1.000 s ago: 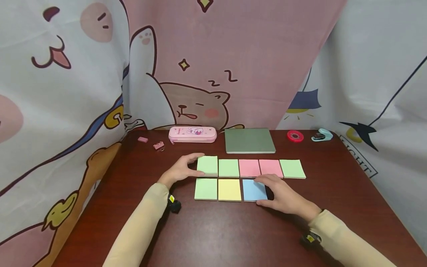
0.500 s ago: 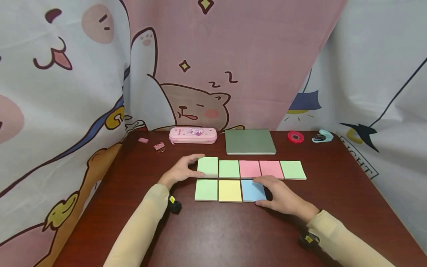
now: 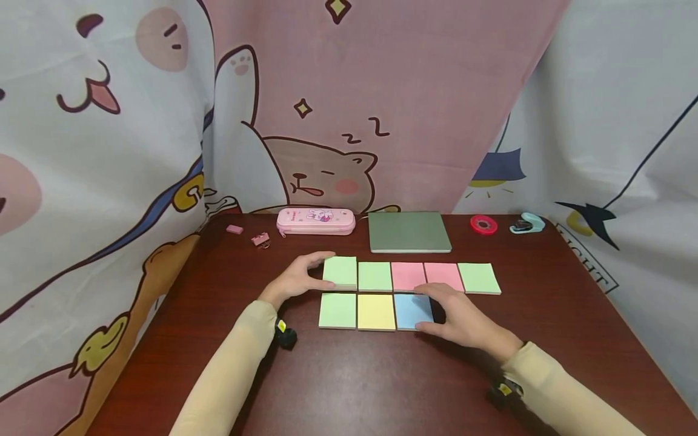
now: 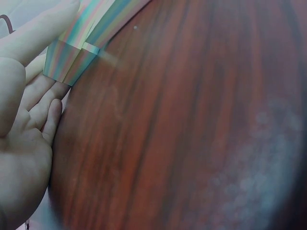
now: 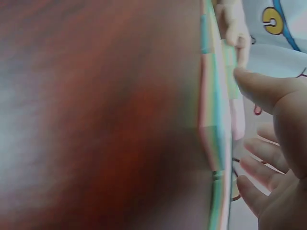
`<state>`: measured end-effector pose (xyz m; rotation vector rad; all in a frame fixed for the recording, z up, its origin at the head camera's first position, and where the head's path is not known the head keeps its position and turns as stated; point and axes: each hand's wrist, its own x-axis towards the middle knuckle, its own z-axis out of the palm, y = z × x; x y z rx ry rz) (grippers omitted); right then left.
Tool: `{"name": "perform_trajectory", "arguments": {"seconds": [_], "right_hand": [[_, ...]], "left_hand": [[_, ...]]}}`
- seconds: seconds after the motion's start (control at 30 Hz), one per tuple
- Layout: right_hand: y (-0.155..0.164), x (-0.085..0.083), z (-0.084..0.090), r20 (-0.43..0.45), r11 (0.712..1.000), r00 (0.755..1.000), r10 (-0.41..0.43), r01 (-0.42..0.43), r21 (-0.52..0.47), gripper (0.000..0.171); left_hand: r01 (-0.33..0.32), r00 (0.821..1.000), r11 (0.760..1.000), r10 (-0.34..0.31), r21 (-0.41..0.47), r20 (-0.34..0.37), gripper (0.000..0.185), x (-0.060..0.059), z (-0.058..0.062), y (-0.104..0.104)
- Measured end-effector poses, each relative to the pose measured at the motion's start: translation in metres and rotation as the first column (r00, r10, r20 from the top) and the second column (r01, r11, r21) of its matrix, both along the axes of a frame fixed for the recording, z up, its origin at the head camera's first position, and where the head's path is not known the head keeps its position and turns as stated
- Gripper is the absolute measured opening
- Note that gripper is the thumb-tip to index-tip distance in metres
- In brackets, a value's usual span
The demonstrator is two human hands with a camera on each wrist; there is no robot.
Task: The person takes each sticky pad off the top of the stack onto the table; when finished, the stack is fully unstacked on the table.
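Observation:
Sticky-note pads lie in two rows on the dark wood table. My left hand grips the left edge of the far row's first green pad, forefinger on its far corner and thumb at its near side. My right hand holds the right edge of the blue pad, thumb at the near corner, fingers along the far edge. The blue pad sits tight against the yellow pad, which is beside another green pad. In the wrist views, the left hand and right hand bracket blurred pad edges.
The far row continues with a green pad, two pink pads and a green pad. Behind them are a pink pencil case, green notebook, red tape roll, teal stapler, binder clip and eraser. Cartoon cloth surrounds the table.
The blue pad has slid slightly left up against the yellow pad, with my right hand moving along with it. My left hand has stayed on the green pad.

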<state>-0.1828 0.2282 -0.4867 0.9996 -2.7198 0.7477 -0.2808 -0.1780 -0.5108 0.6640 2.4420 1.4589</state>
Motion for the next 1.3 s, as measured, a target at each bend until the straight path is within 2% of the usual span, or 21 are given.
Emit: {"name": "perform_trajectory", "arguments": {"seconds": [0.23, 0.47, 0.6, 0.8, 1.13, 1.3], "right_hand": [[-0.026, -0.020, 0.018, 0.087, 0.989, 0.996, 0.015, -0.002, -0.147, 0.071], [-0.077, -0.056, 0.020, 0.197, 0.982, 0.979, 0.057, -0.020, -0.187, 0.073], [-0.105, -0.074, 0.019, 0.247, 0.991, 0.968, 0.049, -0.016, -0.136, 0.078], [-0.133, -0.092, 0.021, 0.251, 0.998, 0.966, 0.053, -0.046, -0.034, 0.084], [-0.147, -0.097, 0.015, 0.264, 0.996, 0.963, 0.048, -0.065, 0.057, 0.086], [-0.144, -0.099, 0.015, 0.215, 0.998, 0.975, 0.052, -0.058, 0.025, 0.083]], "left_hand": [[0.004, 1.000, 1.000, -0.005, -0.016, -0.014, 0.083, 0.000, 0.000, -0.001], [0.003, 1.000, 1.000, -0.003, -0.012, -0.021, 0.088, -0.001, 0.001, -0.001], [0.004, 1.000, 1.000, -0.004, 0.005, -0.019, 0.090, -0.001, 0.000, 0.000], [0.020, 0.999, 1.000, -0.019, 0.020, -0.030, 0.087, -0.003, -0.002, 0.000], [0.036, 0.999, 0.999, -0.036, -0.007, -0.030, 0.091, -0.002, -0.001, -0.001], [0.043, 0.999, 0.999, -0.043, -0.001, -0.030, 0.095, -0.003, -0.001, -0.002]]}}
